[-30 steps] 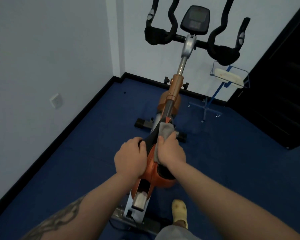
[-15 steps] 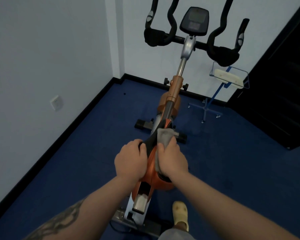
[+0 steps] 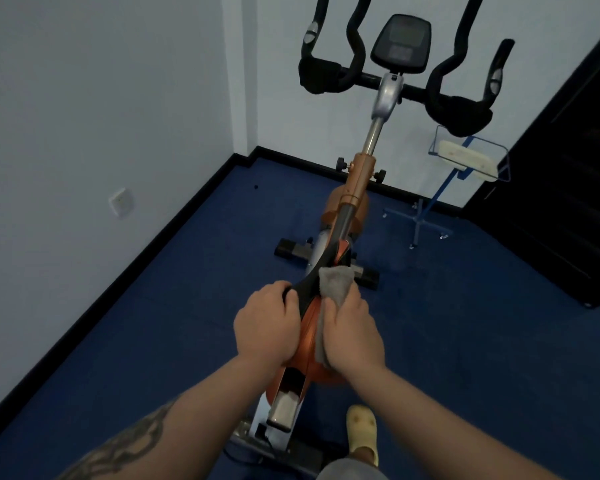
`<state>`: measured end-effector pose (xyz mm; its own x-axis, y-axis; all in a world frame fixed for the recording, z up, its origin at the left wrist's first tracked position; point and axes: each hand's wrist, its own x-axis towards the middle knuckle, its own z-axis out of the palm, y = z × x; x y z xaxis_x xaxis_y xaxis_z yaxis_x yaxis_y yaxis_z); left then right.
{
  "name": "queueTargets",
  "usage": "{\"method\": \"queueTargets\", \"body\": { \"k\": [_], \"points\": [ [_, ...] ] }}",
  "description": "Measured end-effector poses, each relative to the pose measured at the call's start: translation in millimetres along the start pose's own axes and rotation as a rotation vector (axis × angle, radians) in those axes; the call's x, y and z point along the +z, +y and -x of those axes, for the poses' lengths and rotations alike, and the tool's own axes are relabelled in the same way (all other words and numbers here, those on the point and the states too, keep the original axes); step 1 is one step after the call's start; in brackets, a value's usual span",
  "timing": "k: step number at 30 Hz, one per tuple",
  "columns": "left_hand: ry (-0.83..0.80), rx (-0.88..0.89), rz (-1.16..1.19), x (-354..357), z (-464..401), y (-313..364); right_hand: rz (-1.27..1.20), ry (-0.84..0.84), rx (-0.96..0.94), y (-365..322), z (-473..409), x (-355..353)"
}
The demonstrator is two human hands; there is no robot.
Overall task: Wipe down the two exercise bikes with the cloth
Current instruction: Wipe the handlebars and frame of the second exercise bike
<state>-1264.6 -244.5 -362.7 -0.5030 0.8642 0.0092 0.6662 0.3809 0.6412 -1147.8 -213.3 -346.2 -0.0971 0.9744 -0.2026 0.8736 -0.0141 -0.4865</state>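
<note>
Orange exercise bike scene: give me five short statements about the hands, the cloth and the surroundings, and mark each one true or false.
1. The right hand presses a grey cloth against the orange exercise bike frame. True.
2. The left hand holds a spray bottle. False: it grips the bike's black part, with no bottle in view.
3. The black console display sits between the black curved handlebars. True.
4. The floor is bare grey concrete. False: the floor is dark blue.
5. A blue metal stand stands to the right of the bike, near the wall. True.
</note>
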Motion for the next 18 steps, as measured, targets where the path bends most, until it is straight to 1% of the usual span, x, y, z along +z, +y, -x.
{"method": "queueTargets", "body": {
  "k": [2,6,7,11,14,16,18],
  "points": [
    [0.006,0.000,0.000,0,-1,1,0.012,0.024,-0.042,5,4,1],
    [-0.007,-0.008,-0.009,-1,-1,2,-0.029,-0.072,0.072,-12,-32,-4],
    [-0.009,-0.010,-0.013,-1,-1,2,-0.043,-0.078,0.063,-16,-39,-5],
    [-0.010,0.002,-0.010,-1,0,2,0.028,-0.067,-0.155,-8,-22,-5],
    [-0.004,0.005,0.002,-1,0,1,0.069,-0.025,-0.242,11,16,-1],
    [-0.001,0.005,0.004,-1,-1,2,0.122,-0.004,-0.280,17,23,1],
    [0.000,0.005,0.001,-1,-1,2,0.150,0.007,-0.245,10,14,1]
  ]
}}
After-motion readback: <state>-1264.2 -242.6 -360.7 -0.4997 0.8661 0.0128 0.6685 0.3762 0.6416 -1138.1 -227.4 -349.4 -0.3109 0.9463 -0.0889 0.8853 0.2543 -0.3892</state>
